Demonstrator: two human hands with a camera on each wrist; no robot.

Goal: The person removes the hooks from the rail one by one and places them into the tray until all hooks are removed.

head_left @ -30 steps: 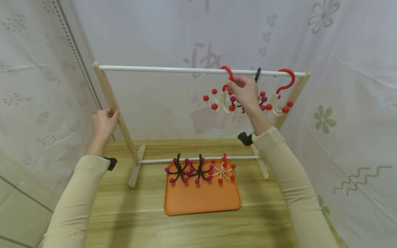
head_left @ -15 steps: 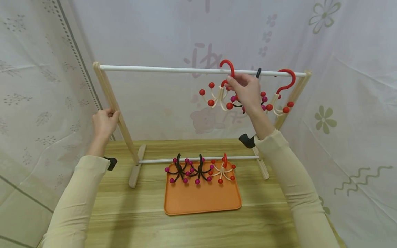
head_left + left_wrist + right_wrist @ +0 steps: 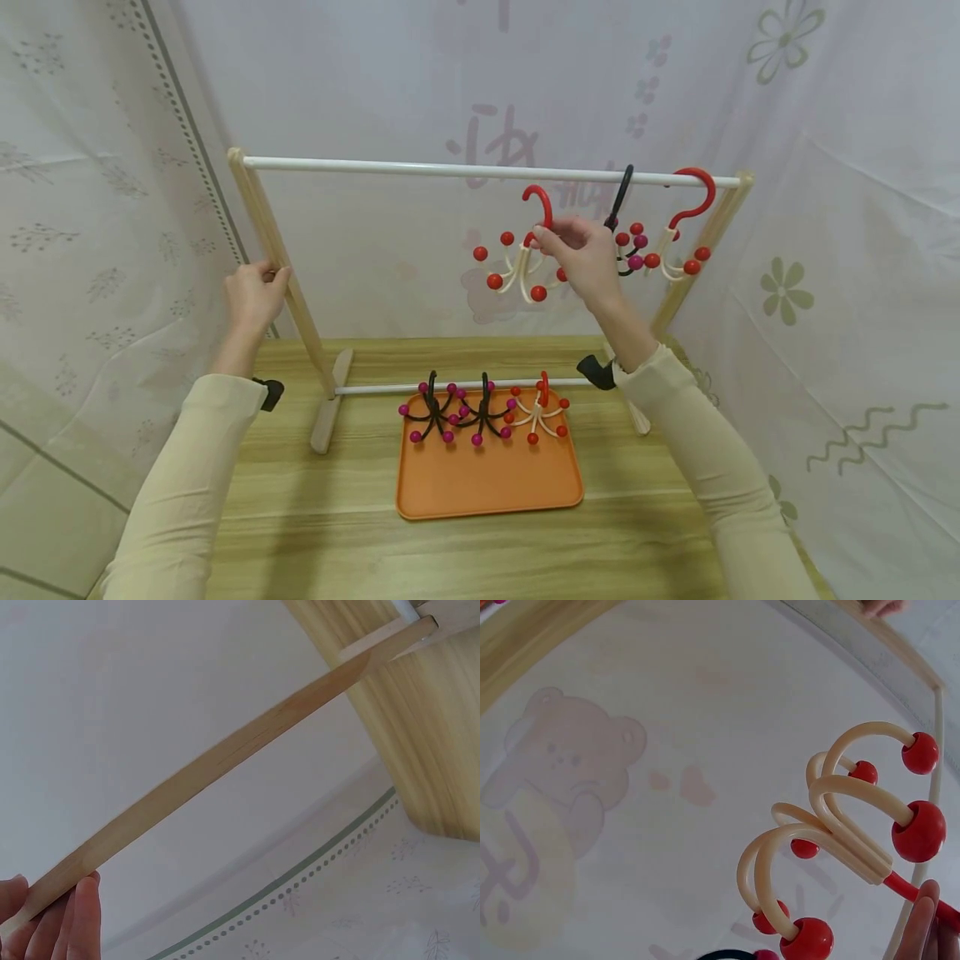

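My right hand (image 3: 591, 260) pinches the red hook of a claw-shaped hanger (image 3: 522, 262) with cream prongs tipped by red balls. Its hook sits just below the white top rail (image 3: 420, 169), off it. The right wrist view shows the cream prongs (image 3: 855, 851) curling away from the fingers. With thumb and fingers, my left hand (image 3: 255, 300) grips the rack's left wooden post (image 3: 307, 333), seen as a long slanting bar (image 3: 225, 761) in the left wrist view. A black-hooked hanger (image 3: 619, 196) and another red-hooked hanger (image 3: 697, 200) hang on the rail's right part.
An orange tray (image 3: 487, 496) on the wooden table (image 3: 330, 525) carries two black claw hangers (image 3: 483, 412) with magenta balls and a cream one (image 3: 537, 412) with red balls. A lower white bar (image 3: 375, 389) crosses behind the tray. Printed curtains surround the rack.
My right hand has lifted the red-hooked hanger off the top rail, then lowered it in front, slightly left. My left hand stays on the post.
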